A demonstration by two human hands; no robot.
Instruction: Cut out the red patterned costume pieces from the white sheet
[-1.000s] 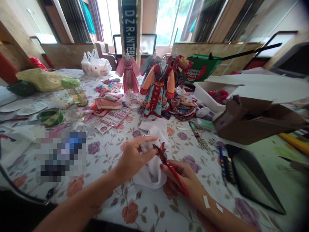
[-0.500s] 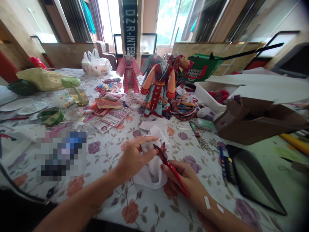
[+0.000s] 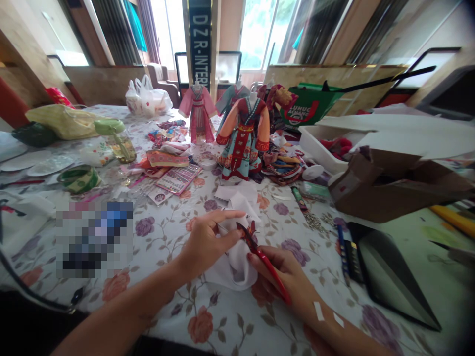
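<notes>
1. The left hand [image 3: 206, 242] holds white cloth [image 3: 233, 267], its fingers stretched across the fabric's upper part.
2. The right hand [image 3: 276, 272] is closed around red-handled scissors [image 3: 269, 267], whose blades sit at the cloth's upper edge, just beside the left fingertips.
3. The cloth lies bunched between both hands, above a floral tablecloth [image 3: 200, 316].
4. Ahead stand a teal-and-orange doll dress [image 3: 243, 141] and a pink doll dress [image 3: 197, 118], with a patterned sheet [image 3: 178, 179] lying left of the first.
5. Off to the right sit a brown cardboard box [image 3: 374, 190] and a white plastic tray [image 3: 315, 148].
</notes>
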